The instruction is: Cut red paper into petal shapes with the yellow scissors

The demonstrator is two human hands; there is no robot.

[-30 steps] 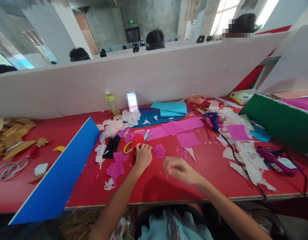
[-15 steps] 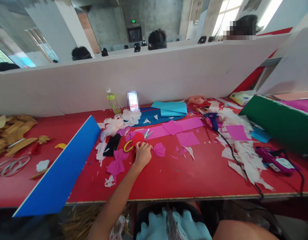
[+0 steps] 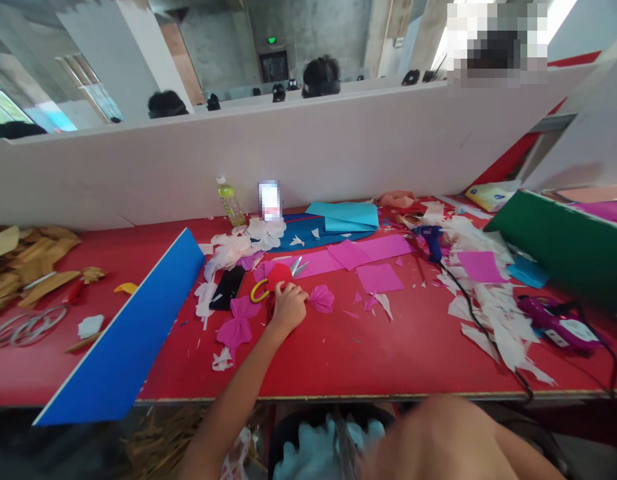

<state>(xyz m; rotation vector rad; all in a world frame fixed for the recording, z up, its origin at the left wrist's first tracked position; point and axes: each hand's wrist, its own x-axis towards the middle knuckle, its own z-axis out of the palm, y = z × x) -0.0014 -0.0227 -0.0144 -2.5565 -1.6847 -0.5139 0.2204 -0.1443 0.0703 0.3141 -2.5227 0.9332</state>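
Note:
My left hand (image 3: 288, 307) rests on the red table with its fingers curled together, at the narrow gathered end of a fan-shaped pink crepe paper petal (image 3: 321, 299). The fingertips are partly hidden by the hand. Just beyond it lie scissors (image 3: 298, 268) with a yellow handle, and a round red piece (image 3: 279, 273) lies across them. A pink crepe paper bow (image 3: 237, 323) is left of the hand. My right hand (image 3: 428, 437) is a motion-smeared skin shape low in the picture, below the table edge; its fingers cannot be made out.
A blue divider (image 3: 123, 340) stands at left and a green one (image 3: 548, 247) at right. Pink strips (image 3: 338, 256), a black phone (image 3: 228, 288), a bottle (image 3: 231, 202) and white scraps (image 3: 498, 313) lie about. A blue glue gun (image 3: 430, 241) and a purple corded tool (image 3: 558, 323) trail cables.
My right arm has come up and inward at the bottom right, over the lap. My left hand stays in place beside the petal; the view has shifted slightly.

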